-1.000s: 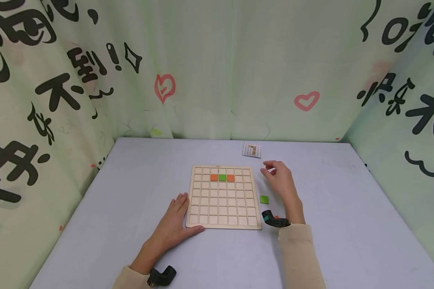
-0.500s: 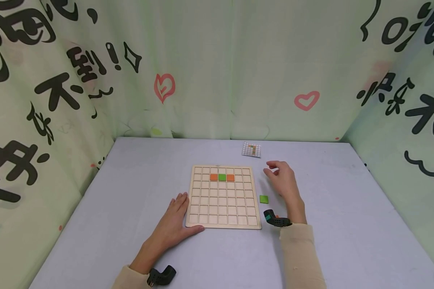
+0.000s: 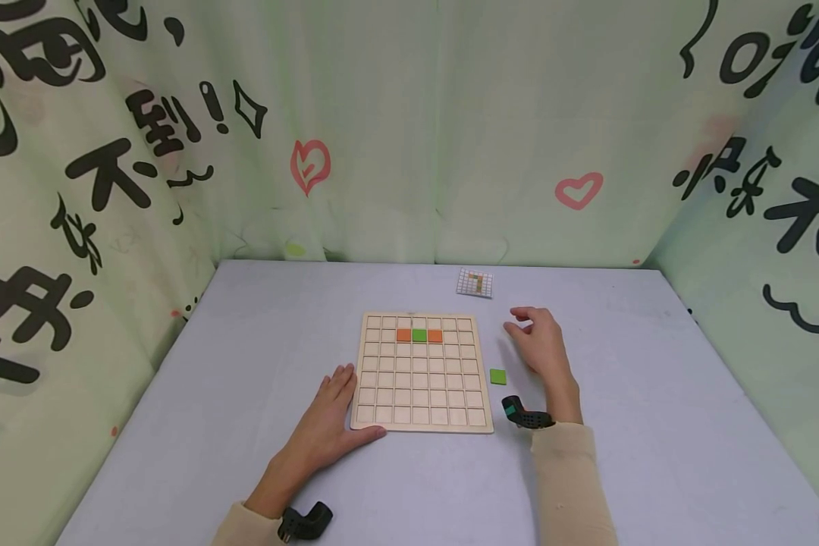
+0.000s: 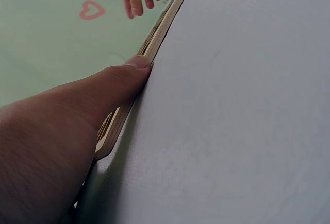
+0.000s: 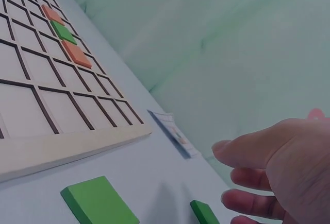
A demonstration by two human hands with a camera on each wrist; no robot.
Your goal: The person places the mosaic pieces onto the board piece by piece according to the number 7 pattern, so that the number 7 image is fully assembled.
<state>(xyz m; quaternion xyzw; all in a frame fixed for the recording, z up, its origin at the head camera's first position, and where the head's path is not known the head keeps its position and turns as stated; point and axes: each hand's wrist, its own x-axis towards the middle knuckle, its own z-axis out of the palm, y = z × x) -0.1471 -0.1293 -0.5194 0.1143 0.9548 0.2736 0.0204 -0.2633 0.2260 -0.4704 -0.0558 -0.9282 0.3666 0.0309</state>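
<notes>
A square wooden grid board point(image 3: 419, 371) lies on the table, with an orange tile point(image 3: 404, 335), a green tile point(image 3: 419, 335) and another orange tile point(image 3: 434, 336) side by side in its second row from the back. My left hand point(image 3: 331, 421) rests at the board's front left corner, its fingers along the left side and the thumb touching the front edge. Loosely bent, my right hand point(image 3: 538, 341) hovers right of the board, with nothing visible between thumb and fingers. One loose green tile point(image 3: 498, 377) lies near it; the right wrist view shows a second green piece point(image 5: 203, 212) beside the fingers.
Behind the board, a small card with a printed grid pattern point(image 3: 475, 283) lies toward the table's back edge. A pale green curtain point(image 3: 437, 136) with black writing and red hearts surrounds the white table point(image 3: 655, 425) at the back and sides.
My right hand has drifted slightly to the right, away from the board. The left hand, the board and the tiles stay where they were.
</notes>
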